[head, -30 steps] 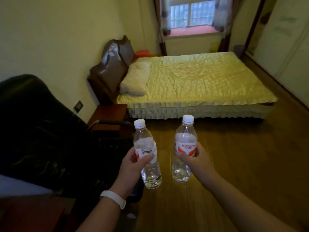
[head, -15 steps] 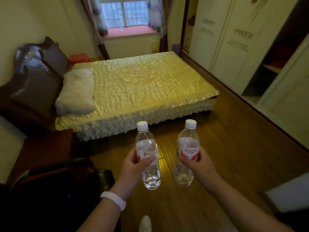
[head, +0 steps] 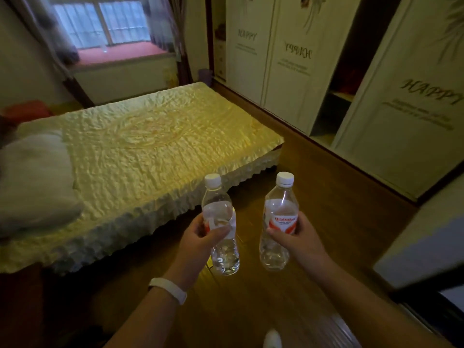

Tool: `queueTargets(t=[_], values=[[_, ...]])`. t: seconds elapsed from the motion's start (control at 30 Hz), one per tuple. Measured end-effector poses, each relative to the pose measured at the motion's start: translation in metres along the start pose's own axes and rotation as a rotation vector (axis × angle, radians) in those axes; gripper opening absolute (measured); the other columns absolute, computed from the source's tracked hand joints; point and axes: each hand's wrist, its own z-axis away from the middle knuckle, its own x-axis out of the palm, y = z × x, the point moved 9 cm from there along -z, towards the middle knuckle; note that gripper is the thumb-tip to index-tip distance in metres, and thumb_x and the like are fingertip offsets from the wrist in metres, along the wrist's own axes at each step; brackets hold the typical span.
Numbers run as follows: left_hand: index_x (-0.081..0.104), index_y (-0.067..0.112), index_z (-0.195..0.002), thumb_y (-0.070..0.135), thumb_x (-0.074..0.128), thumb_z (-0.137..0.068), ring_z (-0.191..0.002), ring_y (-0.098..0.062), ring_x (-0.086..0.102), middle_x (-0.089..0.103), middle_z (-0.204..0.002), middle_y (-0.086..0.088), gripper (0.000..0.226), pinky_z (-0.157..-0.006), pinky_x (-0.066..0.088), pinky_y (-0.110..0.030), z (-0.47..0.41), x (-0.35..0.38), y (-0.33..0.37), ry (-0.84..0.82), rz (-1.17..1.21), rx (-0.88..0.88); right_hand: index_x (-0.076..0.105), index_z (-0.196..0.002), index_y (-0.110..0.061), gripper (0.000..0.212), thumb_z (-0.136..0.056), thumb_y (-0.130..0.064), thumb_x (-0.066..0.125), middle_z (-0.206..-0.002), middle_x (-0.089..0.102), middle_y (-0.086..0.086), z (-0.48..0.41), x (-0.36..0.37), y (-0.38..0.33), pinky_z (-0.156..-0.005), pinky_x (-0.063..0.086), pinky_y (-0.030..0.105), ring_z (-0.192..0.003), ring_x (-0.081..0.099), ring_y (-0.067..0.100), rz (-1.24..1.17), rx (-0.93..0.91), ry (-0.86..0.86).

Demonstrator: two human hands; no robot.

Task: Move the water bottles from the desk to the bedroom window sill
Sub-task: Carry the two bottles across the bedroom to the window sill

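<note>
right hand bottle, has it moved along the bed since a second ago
Yes. The right hand bottle has been carried along the side of the bed toward its foot corner, nearer the wardrobe and the window sill.

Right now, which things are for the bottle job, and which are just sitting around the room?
For the job:
- left bottle, held by the left hand
- right bottle, held by the right hand
- red window sill, at the far end of the room

Just lying about:
- bed
- pillow
- wardrobe
- wristband
</note>
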Motion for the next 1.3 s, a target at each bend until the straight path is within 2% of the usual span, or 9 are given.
queueTargets(t=[0.1, 0.2, 0.37, 0.53, 0.7, 0.83, 0.97, 1.17, 1.3], values=[[0.069, 0.021, -0.107, 0.012, 0.077, -0.081, -0.083, -0.019, 0.075, 0.077, -0.094, -0.004, 0.029, -0.063, 0.057, -0.023, -0.034, 0.017, -0.004, -0.032, -0.007, -0.032, 0.056, -0.116, -0.027, 0.045, -0.077, -0.020, 0.079, -0.112, 0.068, 0.002, -0.027, -0.014, 0.004, -0.087, 0.057, 0.038, -0.103, 0.068, 0.018, -0.045, 0.003, 0.039], [0.071, 0.025, -0.108, 0.024, 0.081, -0.071, -0.090, -0.025, 0.074, 0.076, -0.100, -0.006, 0.038, -0.071, 0.058, -0.031, -0.072, 0.036, -0.005, -0.060, -0.033, -0.041, 0.057, -0.116, -0.024, 0.045, -0.078, -0.018, 0.079, -0.110, 0.069, 0.003, -0.061, -0.030, 0.010, -0.084, 0.058, 0.035, -0.102, 0.068, 0.018, -0.075, 0.016, 0.062], [0.073, 0.032, -0.103, 0.033, 0.082, -0.066, -0.093, -0.026, 0.073, 0.076, -0.101, -0.007, 0.038, -0.075, 0.058, -0.035, -0.150, 0.073, 0.003, -0.065, -0.090, -0.028, 0.054, -0.111, -0.030, 0.042, -0.080, -0.014, 0.077, -0.107, 0.067, -0.001, -0.136, -0.062, 0.012, -0.061, 0.055, 0.019, -0.093, 0.067, 0.012, -0.123, 0.030, 0.075], [0.071, 0.029, -0.108, 0.031, 0.081, -0.070, -0.097, -0.032, 0.072, 0.075, -0.104, -0.010, 0.040, -0.083, 0.059, -0.049, -0.230, 0.131, 0.018, -0.097, -0.138, -0.043, 0.056, -0.114, -0.029, 0.046, -0.077, -0.017, 0.080, -0.107, 0.068, -0.001, -0.212, -0.122, 0.006, -0.071, 0.055, 0.024, -0.097, 0.068, 0.015, -0.129, 0.045, 0.139], [0.070, 0.019, -0.110, 0.026, 0.080, -0.071, -0.092, -0.028, 0.074, 0.076, -0.101, -0.010, 0.041, -0.072, 0.058, -0.033, -0.296, 0.196, 0.041, -0.133, -0.147, -0.004, 0.053, -0.107, -0.033, 0.045, -0.077, -0.013, 0.080, -0.102, 0.064, -0.008, -0.272, -0.182, -0.020, -0.061, 0.053, 0.015, -0.089, 0.065, 0.006, -0.091, -0.004, 0.132], [0.069, 0.016, -0.110, 0.021, 0.077, -0.072, -0.087, -0.022, 0.074, 0.077, -0.097, -0.007, 0.039, -0.066, 0.056, -0.023, -0.340, 0.239, 0.055, -0.180, -0.129, 0.020, 0.052, -0.106, -0.039, 0.049, -0.076, -0.015, 0.082, -0.105, 0.065, -0.008, -0.308, -0.214, -0.034, -0.065, 0.055, 0.017, -0.092, 0.066, 0.004, -0.070, -0.020, 0.155], [0.068, 0.011, -0.113, 0.015, 0.080, -0.076, -0.089, -0.023, 0.074, 0.076, -0.098, -0.010, 0.039, -0.067, 0.056, -0.024, -0.394, 0.274, 0.060, -0.252, -0.117, 0.003, 0.052, -0.106, -0.039, 0.048, -0.076, -0.014, 0.082, -0.104, 0.066, -0.008, -0.351, -0.243, -0.033, -0.064, 0.054, 0.014, -0.087, 0.067, 0.001, -0.080, 0.004, 0.189], [0.068, 0.016, -0.116, 0.021, 0.077, -0.073, -0.095, -0.025, 0.073, 0.076, -0.104, -0.009, 0.044, -0.071, 0.057, -0.029, -0.496, 0.304, 0.061, -0.286, -0.099, -0.001, 0.055, -0.125, -0.025, 0.057, -0.075, -0.024, 0.083, -0.114, 0.067, -0.003, -0.438, -0.276, -0.022, -0.078, 0.057, 0.025, -0.105, 0.066, 0.013, -0.073, 0.070, 0.261], [0.068, 0.019, -0.116, 0.021, 0.077, -0.075, -0.096, -0.027, 0.073, 0.076, -0.104, -0.009, 0.042, -0.073, 0.058, -0.033, -0.576, 0.321, 0.060, -0.330, -0.075, -0.032, 0.052, -0.129, -0.025, 0.060, -0.077, -0.025, 0.081, -0.113, 0.065, -0.008, -0.506, -0.296, -0.026, -0.068, 0.055, 0.017, -0.100, 0.065, 0.007, -0.028, 0.099, 0.311]])
